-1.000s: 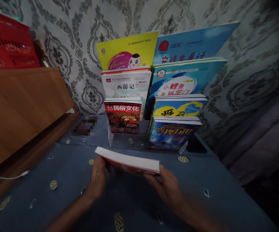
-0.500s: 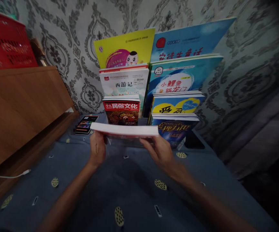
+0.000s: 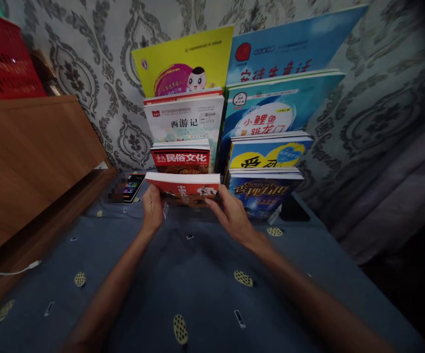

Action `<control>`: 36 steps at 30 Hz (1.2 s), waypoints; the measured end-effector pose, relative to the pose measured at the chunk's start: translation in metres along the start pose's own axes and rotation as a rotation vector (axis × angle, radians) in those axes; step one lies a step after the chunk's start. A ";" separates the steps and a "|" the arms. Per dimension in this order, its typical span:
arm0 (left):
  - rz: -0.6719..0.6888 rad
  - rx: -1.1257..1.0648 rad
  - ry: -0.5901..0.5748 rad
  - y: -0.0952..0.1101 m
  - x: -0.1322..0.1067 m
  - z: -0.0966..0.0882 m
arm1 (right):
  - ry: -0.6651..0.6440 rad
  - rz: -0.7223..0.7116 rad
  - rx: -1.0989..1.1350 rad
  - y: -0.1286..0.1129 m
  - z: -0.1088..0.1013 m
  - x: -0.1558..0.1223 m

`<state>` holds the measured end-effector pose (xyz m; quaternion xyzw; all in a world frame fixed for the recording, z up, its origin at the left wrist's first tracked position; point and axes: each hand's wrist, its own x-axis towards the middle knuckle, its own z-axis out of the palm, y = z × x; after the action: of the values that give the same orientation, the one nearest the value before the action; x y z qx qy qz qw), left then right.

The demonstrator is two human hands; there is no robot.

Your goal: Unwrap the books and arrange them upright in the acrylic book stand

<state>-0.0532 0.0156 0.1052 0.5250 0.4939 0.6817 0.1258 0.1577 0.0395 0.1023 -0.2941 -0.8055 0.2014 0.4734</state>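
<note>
Between my hands is an orange-red book (image 3: 183, 189), its white page edge upward and its cover tilted toward me. My left hand (image 3: 152, 208) grips its left end; my right hand (image 3: 232, 213) holds the right end, thumb on the cover. Right behind it stands a red book (image 3: 181, 159), its lower part hidden. Farther back in that column are a white book (image 3: 185, 120) and a yellow-green book (image 3: 183, 59). Beside my right hand, a dark blue book (image 3: 263, 193) fronts the right-hand column, with a yellow-and-blue book (image 3: 271, 152) behind it.
Taller teal (image 3: 286, 103) and blue (image 3: 296, 46) books rise at the back right. A dark flat book (image 3: 133, 188) lies at left on the blue patterned cloth (image 3: 193, 284). A black object (image 3: 295, 208) lies at right. A wooden cabinet (image 3: 32, 166) bears a red basket (image 3: 4, 59).
Both hands have moved the orange-red book back toward the red book and tipped it more upright, so its cover shows. The view has shifted slightly.
</note>
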 end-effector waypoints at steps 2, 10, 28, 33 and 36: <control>-0.014 -0.001 -0.011 -0.007 0.001 0.000 | -0.008 0.006 0.013 0.003 0.003 0.000; 0.129 0.149 0.022 -0.027 0.008 -0.006 | 0.001 0.026 -0.089 0.027 0.024 -0.004; 0.133 0.313 -0.007 -0.045 0.013 -0.009 | 0.098 0.063 -0.148 0.049 0.038 -0.009; 0.148 0.317 -0.027 -0.046 0.014 -0.008 | 0.115 0.057 -0.227 0.054 0.045 -0.014; 0.170 0.328 -0.028 -0.048 0.014 -0.008 | 0.132 0.049 -0.240 0.054 0.049 -0.017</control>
<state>-0.0823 0.0442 0.0749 0.5879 0.5503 0.5927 -0.0126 0.1362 0.0658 0.0356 -0.3806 -0.7836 0.0955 0.4817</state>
